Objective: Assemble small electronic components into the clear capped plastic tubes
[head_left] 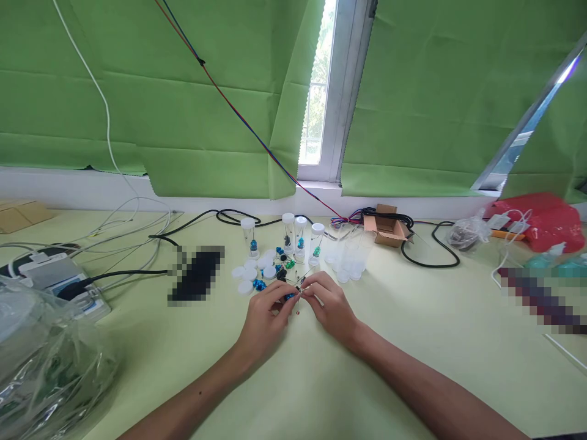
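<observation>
My left hand (266, 313) and my right hand (331, 308) meet over the table, fingertips pinched close together. Between them is a small thin dark piece (300, 286), too small to name. A tiny reddish bit (298, 313) shows just below the fingertips. Behind my left fingers lie small blue pieces (259, 285), a black piece (281, 275) and a green piece (290, 263). Loose white round caps (245, 287) lie to their left. Several clear capped tubes (316, 247) stand farther back, with blue, green or dark pieces inside.
Uncapped clear tubes (351, 260) are grouped right of the capped ones. An open cardboard box (386, 232) and black cable (431, 264) are behind. At left are a power strip (87, 290), cords and a plastic bag (50, 366); a red bag (545, 220) is at far right.
</observation>
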The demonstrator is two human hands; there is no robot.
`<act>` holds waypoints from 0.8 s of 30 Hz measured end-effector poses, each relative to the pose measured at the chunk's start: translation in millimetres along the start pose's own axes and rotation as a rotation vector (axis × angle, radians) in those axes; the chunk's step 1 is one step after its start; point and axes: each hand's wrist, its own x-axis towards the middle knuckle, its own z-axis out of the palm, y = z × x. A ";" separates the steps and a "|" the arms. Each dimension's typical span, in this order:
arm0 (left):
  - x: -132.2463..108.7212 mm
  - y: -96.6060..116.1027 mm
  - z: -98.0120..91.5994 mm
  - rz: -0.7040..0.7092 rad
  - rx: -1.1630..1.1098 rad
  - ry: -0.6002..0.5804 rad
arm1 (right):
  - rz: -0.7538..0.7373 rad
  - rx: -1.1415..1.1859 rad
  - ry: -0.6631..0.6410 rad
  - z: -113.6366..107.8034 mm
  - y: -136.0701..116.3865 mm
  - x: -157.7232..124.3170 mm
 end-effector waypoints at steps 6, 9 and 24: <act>0.7 -0.3 0.7 0.020 0.007 0.005 | -0.042 -0.010 -0.029 -1.0 -2.1 1.9; 0.9 -0.7 0.7 0.021 0.011 0.006 | -0.054 -0.030 -0.037 -1.6 -4.3 3.0; 0.0 -3.9 1.6 0.021 0.025 0.004 | -0.139 -0.154 -0.048 -3.2 -7.4 6.1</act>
